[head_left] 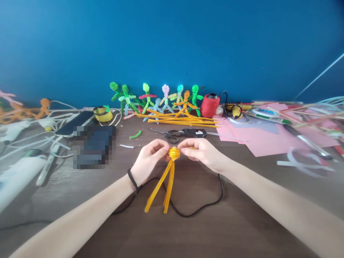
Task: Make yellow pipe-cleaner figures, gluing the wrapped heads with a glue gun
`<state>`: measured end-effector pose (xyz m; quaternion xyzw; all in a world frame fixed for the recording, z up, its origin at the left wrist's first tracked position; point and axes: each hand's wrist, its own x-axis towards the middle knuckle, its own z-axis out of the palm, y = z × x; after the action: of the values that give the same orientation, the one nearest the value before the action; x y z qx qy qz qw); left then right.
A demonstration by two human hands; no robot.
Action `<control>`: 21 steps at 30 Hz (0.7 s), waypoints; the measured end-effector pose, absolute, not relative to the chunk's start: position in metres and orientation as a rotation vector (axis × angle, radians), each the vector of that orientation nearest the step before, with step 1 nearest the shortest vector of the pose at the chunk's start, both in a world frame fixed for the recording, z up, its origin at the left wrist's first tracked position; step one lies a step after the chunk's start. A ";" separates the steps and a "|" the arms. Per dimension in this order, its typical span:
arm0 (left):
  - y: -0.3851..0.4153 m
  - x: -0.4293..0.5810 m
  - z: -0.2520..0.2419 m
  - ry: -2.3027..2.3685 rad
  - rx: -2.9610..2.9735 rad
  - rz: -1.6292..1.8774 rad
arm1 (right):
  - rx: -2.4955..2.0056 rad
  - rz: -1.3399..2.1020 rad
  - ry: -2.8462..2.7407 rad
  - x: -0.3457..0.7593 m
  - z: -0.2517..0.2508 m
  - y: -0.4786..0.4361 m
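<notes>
A yellow-orange pipe-cleaner figure (174,153) hangs between my hands, its coiled round head at the top and several long straight stems pointing down and slightly left. My left hand (152,157), with a dark band on the wrist, pinches the left side of the coil. On the other side, my right hand (201,152) has thumb and finger closed at the coil's right edge, with a bit of yellow stem showing by the fingers. Behind the hands lie black-handled scissors (172,137) and a black glue gun (194,133).
Finished pipe-cleaner figures (146,96) lean along the blue wall, behind loose orange stems (185,121). A red thread spool (210,105) and pink paper (268,143) are at right. Phones (95,145) and white cables sit at left. A black cord (188,216) curves below the hands.
</notes>
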<state>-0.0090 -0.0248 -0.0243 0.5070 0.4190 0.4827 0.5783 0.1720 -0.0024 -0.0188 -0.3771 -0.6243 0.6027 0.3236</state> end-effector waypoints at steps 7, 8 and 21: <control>-0.031 -0.003 -0.016 1.066 1.235 1.142 | -1.031 1.431 -1.716 0.172 -0.016 -0.002; -0.031 -0.002 -0.015 1.076 1.253 1.148 | -1.032 1.406 -1.732 0.172 -0.015 -0.002; -0.032 -0.002 -0.004 1.129 1.469 1.095 | -1.027 1.266 -1.837 0.174 -0.010 -0.003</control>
<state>-0.0024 -0.0317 -0.0037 0.6007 0.4617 0.4478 0.4748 0.1741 -0.0034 -0.0101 -0.3940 -0.7044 0.4854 0.3361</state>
